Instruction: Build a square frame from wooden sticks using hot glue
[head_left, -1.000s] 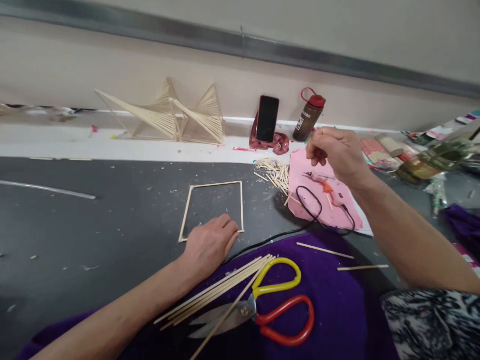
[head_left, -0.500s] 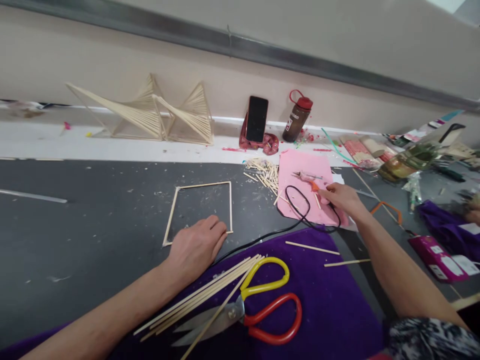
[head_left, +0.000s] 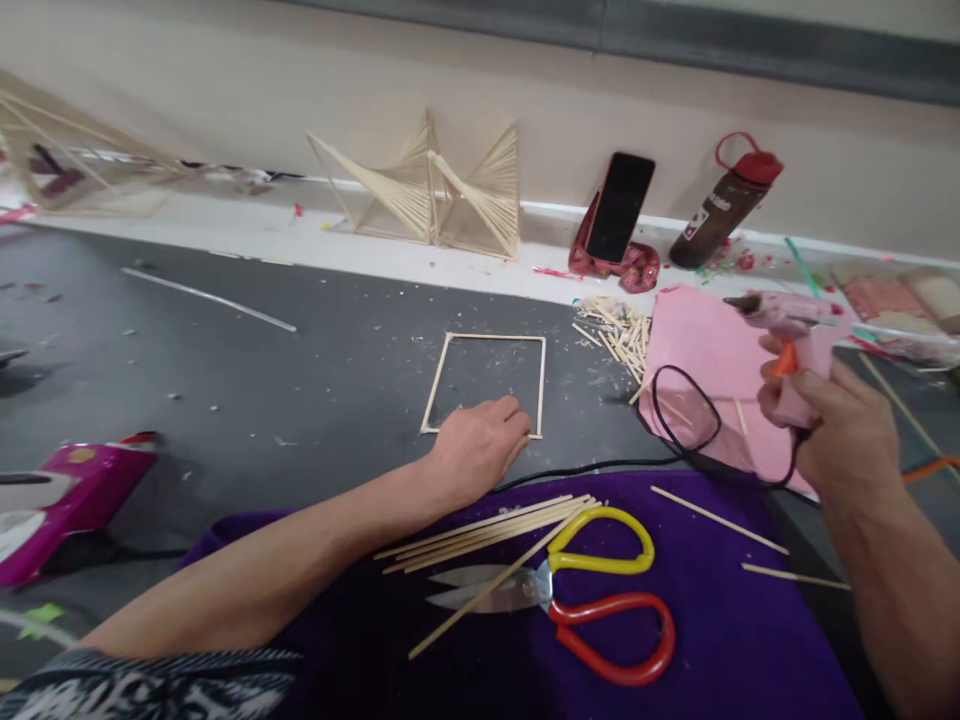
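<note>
A square frame of thin wooden sticks [head_left: 495, 337] lies flat on the grey table. My left hand [head_left: 476, 450] rests over its near side, with bent fingers closed on the stick by the near right corner; the fingertips are partly hidden. Raised above a pink sheet [head_left: 697, 350], my right hand [head_left: 847, 425] is wrapped round a pink glue gun [head_left: 795, 312] with an orange trigger. Its nozzle points left, and a black cord [head_left: 585, 467] loops down from it. Closest to me, scissors [head_left: 544, 585] with yellow and red handles lie among long sticks [head_left: 480, 532] on purple cloth [head_left: 720, 620].
Twisted stick models [head_left: 472, 190], a phone [head_left: 621, 208] and a red-capped bottle [head_left: 724, 205] stand along the wall. Short stick pieces [head_left: 619, 330] are heaped beside the pink sheet. A magenta glue gun or similar device [head_left: 82, 490] and a clear glue stick [head_left: 210, 297] lie left.
My right hand has lifted the glue gun off the pink sheet. My left hand stays on the stick frame. The view has swung to the left.
</note>
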